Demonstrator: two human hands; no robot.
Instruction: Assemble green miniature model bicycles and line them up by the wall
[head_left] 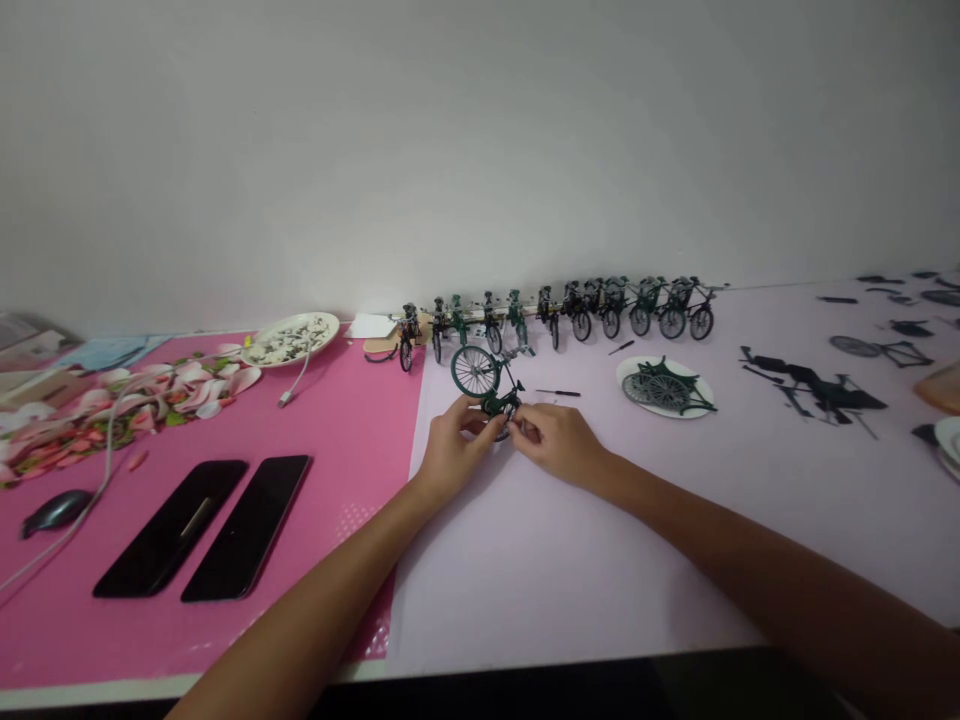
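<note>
A dark green miniature bicycle (491,402) is tilted up above the pale sheet, one spoked wheel raised toward the wall. My left hand (459,445) is closed on its lower end, thumb and fingers pinching near the other wheel. From the other side, my right hand (559,440) pinches at that same wheel; whether a small part sits between its fingertips is hidden. Just beyond the right hand lies a thin dark screwdriver-like tool (559,392). A white plate (694,412) to the right bears green frames and grey spoked wheels.
Several finished-looking miniature bicycles (581,318) stand in a row along the wall. Loose dark parts (817,385) lie at the right. On the pink mat (330,540) are two black phones (247,530), artificial petals (187,385), a plate of small pieces (292,340) and a white cable (109,460).
</note>
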